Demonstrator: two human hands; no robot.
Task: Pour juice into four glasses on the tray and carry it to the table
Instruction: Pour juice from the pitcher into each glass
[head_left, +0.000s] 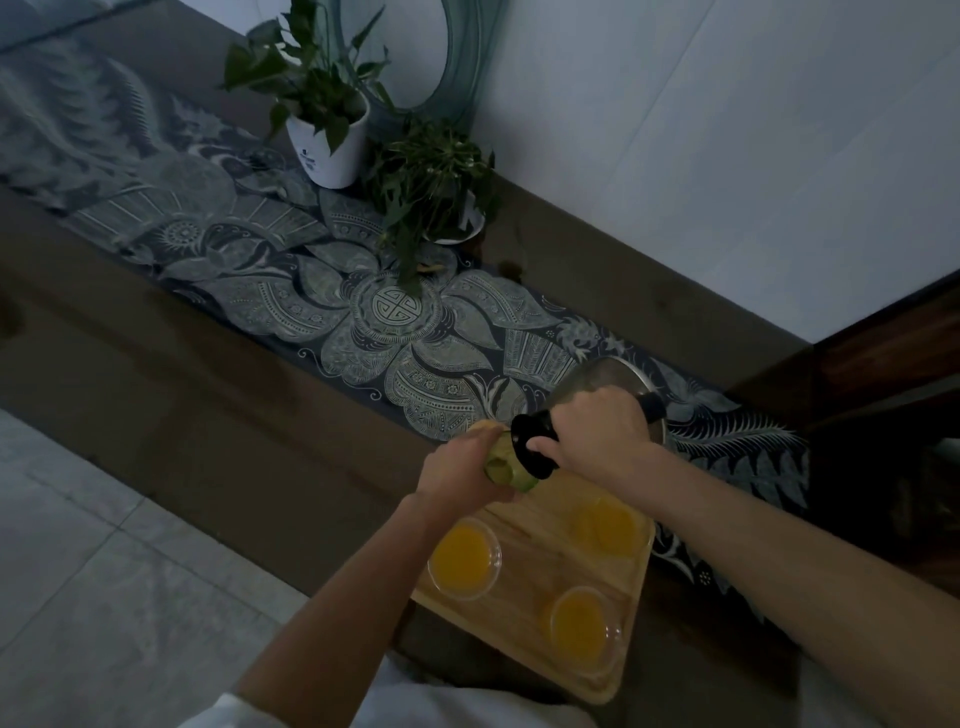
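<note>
A wooden tray (524, 618) lies on the dark table near me. Three glasses on it hold orange juice: one at the left (464, 557), one at the back right (608, 525), one at the front (581, 626). My left hand (467, 475) grips a fourth glass (506, 470) at the tray's far left corner. My right hand (597, 431) grips the black handle of a glass jug (597, 384), tipped with its black top over that glass. The glass's contents are mostly hidden by my hands.
A patterned blue-grey runner (363, 317) crosses the wooden table. Two potted plants stand at the back, one in a white pot (327, 140) and a smaller one (441, 192), near a round mirror (441, 47). Tiled floor (93, 571) lies to the left.
</note>
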